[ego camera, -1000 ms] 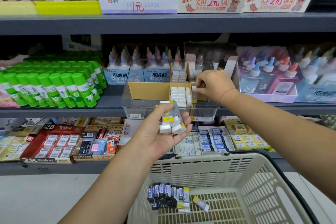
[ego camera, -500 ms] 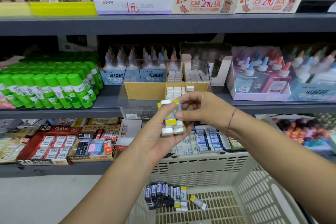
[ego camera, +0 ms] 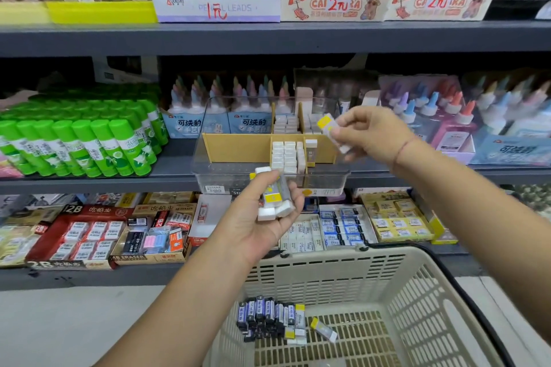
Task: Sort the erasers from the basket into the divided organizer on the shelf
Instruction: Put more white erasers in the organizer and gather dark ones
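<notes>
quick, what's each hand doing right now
Left hand: holding a bunch of erasers.
Right hand: pinching one yellow-banded eraser.

Dark grey shop shelves (ego camera: pixel 268 39) run across the whole view in three tiers, packed with stationery: green glue sticks (ego camera: pixel 89 143) on the middle left, liquid glue bottles (ego camera: pixel 447 119) with pastel caps at right, a pencil leads box (ego camera: pixel 217 7) above. Below lies a pale floor (ego camera: pixel 74 322), possibly tiled.
</notes>
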Demonstrator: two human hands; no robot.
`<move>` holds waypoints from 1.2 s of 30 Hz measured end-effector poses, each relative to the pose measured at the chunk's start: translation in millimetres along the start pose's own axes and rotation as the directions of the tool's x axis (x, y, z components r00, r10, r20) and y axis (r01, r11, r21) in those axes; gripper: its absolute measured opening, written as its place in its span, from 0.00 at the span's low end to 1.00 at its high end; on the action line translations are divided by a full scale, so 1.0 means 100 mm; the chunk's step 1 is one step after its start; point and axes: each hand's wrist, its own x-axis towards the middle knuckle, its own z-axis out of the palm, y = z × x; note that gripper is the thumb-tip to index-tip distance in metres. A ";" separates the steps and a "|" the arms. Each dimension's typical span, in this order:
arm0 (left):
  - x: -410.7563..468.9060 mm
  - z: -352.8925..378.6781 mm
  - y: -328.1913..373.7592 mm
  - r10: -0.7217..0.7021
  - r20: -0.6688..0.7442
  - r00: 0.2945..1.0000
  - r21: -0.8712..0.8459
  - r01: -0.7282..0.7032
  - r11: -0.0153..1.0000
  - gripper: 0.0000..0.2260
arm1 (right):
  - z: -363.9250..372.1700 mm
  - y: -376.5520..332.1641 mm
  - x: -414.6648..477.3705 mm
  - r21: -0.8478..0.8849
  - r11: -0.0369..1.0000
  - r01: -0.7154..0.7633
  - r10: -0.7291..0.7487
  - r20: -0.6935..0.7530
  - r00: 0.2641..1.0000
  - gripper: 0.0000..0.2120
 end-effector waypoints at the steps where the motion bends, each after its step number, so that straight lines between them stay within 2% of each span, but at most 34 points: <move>1: 0.00 0.00 0.00 -0.004 -0.001 1.000 -0.001 0.004 1.000 0.07 | -0.08 -0.01 0.11 -0.262 0.963 0.065 -0.065 0.007 0.998 0.06; 2: 0.00 0.01 -0.01 -0.011 -0.002 1.000 0.001 0.011 1.000 0.07 | -0.13 -0.01 0.21 -0.508 0.854 0.115 -0.103 0.052 0.993 0.07; 3: 0.01 0.01 -0.01 -0.016 -0.005 1.000 0.006 0.016 1.000 0.06 | -0.14 0.00 0.31 -0.695 0.702 0.156 -0.111 0.110 0.988 0.09; 4: 0.01 0.01 -0.02 -0.019 -0.009 1.000 0.014 0.019 1.000 0.06 | -0.13 0.00 0.39 -0.807 0.555 0.201 -0.112 0.166 0.980 0.11; 5: 0.01 0.02 -0.03 -0.020 -0.013 1.000 0.020 0.020 1.000 0.06 | -0.09 0.01 0.45 -0.865 0.444 0.233 -0.116 0.202 0.972 0.13; 7: 0.00 0.03 -0.03 -0.019 -0.019 1.000 0.031 0.020 0.999 0.06 | 0.00 0.03 0.53 -0.916 0.294 0.271 -0.159 0.233 0.959 0.14; 10: -0.01 0.03 -0.01 -0.016 -0.017 1.000 0.039 0.016 0.999 0.06 | 0.09 0.12 0.61 -0.946 0.120 0.302 -0.204 0.275 0.940 0.12; 11: -0.01 0.02 -0.01 -0.014 -0.018 1.000 0.043 0.015 0.999 0.06 | 0.10 0.16 0.64 -0.943 0.090 0.320 -0.212 0.296 0.932 0.11; 14: 0.00 0.01 0.00 -0.010 -0.024 1.000 0.049 0.011 0.999 0.07 | 0.12 0.24 0.68 -0.924 0.118 0.363 -0.240 0.329 0.914 0.10; 17: 0.01 0.02 0.01 -0.007 -0.030 1.000 0.049 0.008 0.999 0.07 | 0.11 0.29 0.69 -0.931 0.162 0.327 -0.239 0.285 0.928 0.13; 27: 0.02 0.02 -0.04 -0.046 0.000 0.999 0.067 0.046 0.997 0.08 | 0.08 0.27 0.63 -0.986 0.050 0.160 -0.245 0.143 0.959 0.22; 31: 0.01 0.02 -0.06 -0.057 0.003 0.998 0.074 0.057 0.996 0.08 | 0.09 0.27 0.60 -0.988 0.079 0.134 -0.228 0.113 0.967 0.21; 32: 0.01 0.01 -0.06 -0.061 0.005 0.998 0.073 0.060 0.995 0.09 | 0.07 0.25 0.57 -0.980 0.139 0.143 -0.240 0.107 0.965 0.20; 33: 0.01 0.01 -0.06 -0.062 0.007 0.998 0.074 0.062 0.995 0.09 | 0.05 0.22 0.52 -0.955 0.247 0.165 -0.259 0.099 0.961 0.18; 34: 0.01 0.01 -0.06 -0.063 0.010 0.998 0.074 0.062 0.995 0.10 | 0.04 0.17 0.45 -0.896 0.394 0.206 -0.283 0.096 0.954 0.16; 36: 0.01 0.02 -0.07 -0.060 0.023 0.998 0.062 0.059 0.996 0.10 | 0.07 0.10 0.27 -0.643 0.708 0.291 -0.258 0.148 0.955 0.13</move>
